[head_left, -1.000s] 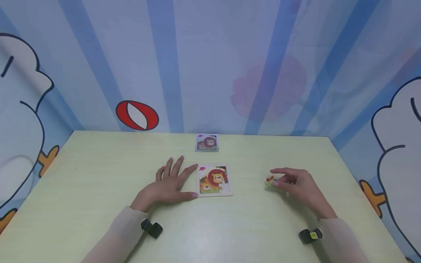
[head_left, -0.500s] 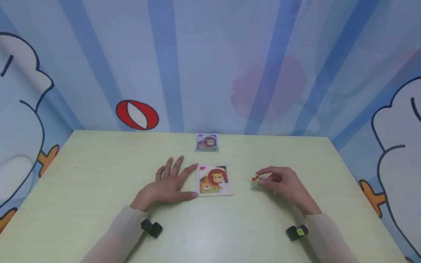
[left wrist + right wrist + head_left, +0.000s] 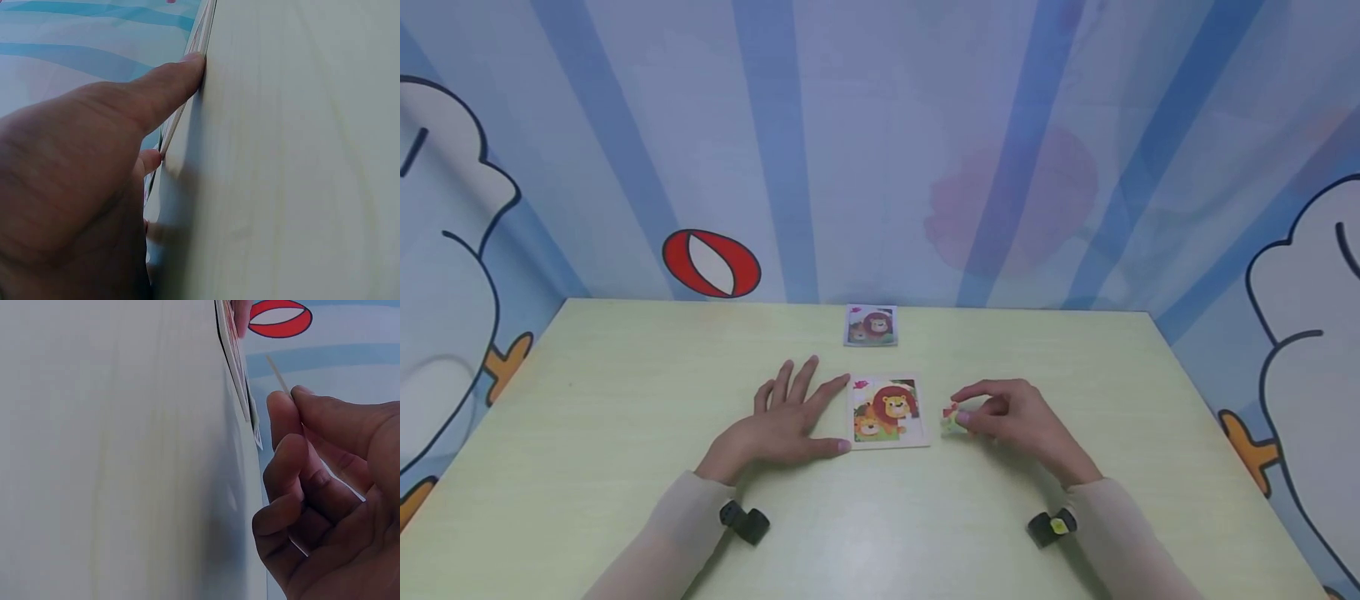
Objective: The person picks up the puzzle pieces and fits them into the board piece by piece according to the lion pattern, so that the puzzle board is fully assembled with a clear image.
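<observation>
A square jigsaw puzzle [image 3: 886, 415] with a lion picture lies in a white frame on the table; its lower right corner shows white. My left hand [image 3: 786, 421] rests beside it, fingers spread, with thumb and index fingertips at its left edge. Just right of the frame, my right hand [image 3: 1015, 421] pinches a small green and red puzzle piece [image 3: 952, 419] between thumb and index finger. In the right wrist view that thin piece [image 3: 279, 374] is seen edge-on, above the level of the tabletop, with the other fingers curled below it.
Behind the puzzle, near the table's back edge, lies a smaller card [image 3: 871, 326] with the same lion picture. A blue striped curtain [image 3: 880, 150] with cartoon figures hangs around the pale wooden table [image 3: 625, 375].
My right hand has moved left with the puzzle piece, from well right of the puzzle to right beside its frame. My left hand has stayed in place.
</observation>
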